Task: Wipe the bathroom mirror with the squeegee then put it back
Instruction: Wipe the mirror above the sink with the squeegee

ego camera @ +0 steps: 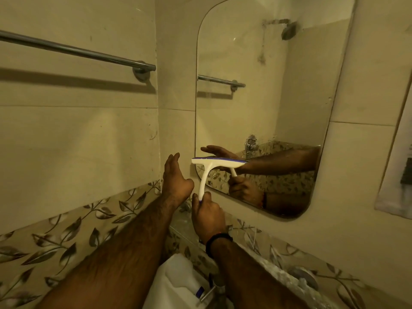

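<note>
A white squeegee (207, 170) with a purple blade edge lies against the lower left corner of the wall mirror (256, 74). My right hand (208, 216) is shut on the bottom of its handle, just below the mirror's lower edge. My left hand (175, 177) is open, fingers together and pointing up, held flat near the tiled wall to the left of the mirror. Both hands and the squeegee are reflected in the mirror's lower part.
A chrome towel bar (73, 50) is fixed to the left wall. A leaf-patterned tile band (66, 230) runs below. A white bottle (178, 284) stands low between my forearms. A pale cloth or paper (399, 170) hangs at the right edge.
</note>
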`<action>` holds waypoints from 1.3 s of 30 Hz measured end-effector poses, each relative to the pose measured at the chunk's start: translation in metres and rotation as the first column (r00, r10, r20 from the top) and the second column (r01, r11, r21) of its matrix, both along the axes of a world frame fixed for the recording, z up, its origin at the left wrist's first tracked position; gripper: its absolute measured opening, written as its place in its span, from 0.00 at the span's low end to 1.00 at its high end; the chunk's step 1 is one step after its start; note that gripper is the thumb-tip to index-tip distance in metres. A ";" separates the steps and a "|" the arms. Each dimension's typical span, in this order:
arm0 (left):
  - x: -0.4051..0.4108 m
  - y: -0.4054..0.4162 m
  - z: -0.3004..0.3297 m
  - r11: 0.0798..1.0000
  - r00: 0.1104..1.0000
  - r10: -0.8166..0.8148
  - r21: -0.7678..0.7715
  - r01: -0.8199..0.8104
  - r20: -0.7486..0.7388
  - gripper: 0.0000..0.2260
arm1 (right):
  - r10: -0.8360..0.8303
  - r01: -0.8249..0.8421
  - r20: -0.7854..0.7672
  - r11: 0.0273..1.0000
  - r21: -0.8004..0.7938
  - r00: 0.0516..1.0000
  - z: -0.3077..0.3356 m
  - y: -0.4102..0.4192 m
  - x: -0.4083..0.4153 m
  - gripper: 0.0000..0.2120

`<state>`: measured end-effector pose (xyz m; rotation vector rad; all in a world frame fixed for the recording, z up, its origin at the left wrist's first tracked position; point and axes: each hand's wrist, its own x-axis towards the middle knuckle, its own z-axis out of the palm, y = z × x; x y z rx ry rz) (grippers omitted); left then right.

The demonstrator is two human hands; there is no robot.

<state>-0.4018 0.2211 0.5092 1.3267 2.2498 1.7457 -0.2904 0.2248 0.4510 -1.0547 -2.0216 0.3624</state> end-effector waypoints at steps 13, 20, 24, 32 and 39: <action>0.004 -0.005 0.002 1.000 0.999 -0.030 -0.007 0.030 0.016 0.43 | -0.007 0.002 -0.079 0.997 -0.072 0.997 0.007 -0.018 -0.007 0.16; 0.004 -0.006 0.001 0.999 0.999 -0.035 -0.004 0.035 0.025 0.42 | -0.027 0.013 -0.133 0.995 -0.104 0.991 -0.006 -0.027 -0.007 0.16; 0.009 -0.005 0.005 0.998 0.998 -0.055 0.004 0.055 0.025 0.43 | -0.033 0.013 -0.154 0.992 -0.124 0.987 -0.011 -0.029 -0.009 0.17; 0.012 -0.004 0.007 0.997 0.997 -0.078 0.004 0.078 0.019 0.43 | -0.049 0.025 -0.143 0.986 -0.166 0.989 -0.025 -0.035 -0.008 0.15; 0.015 -0.005 0.006 0.997 0.996 -0.077 -0.007 0.078 0.040 0.43 | -0.068 0.036 -0.150 0.977 -0.211 0.986 -0.034 -0.041 -0.007 0.17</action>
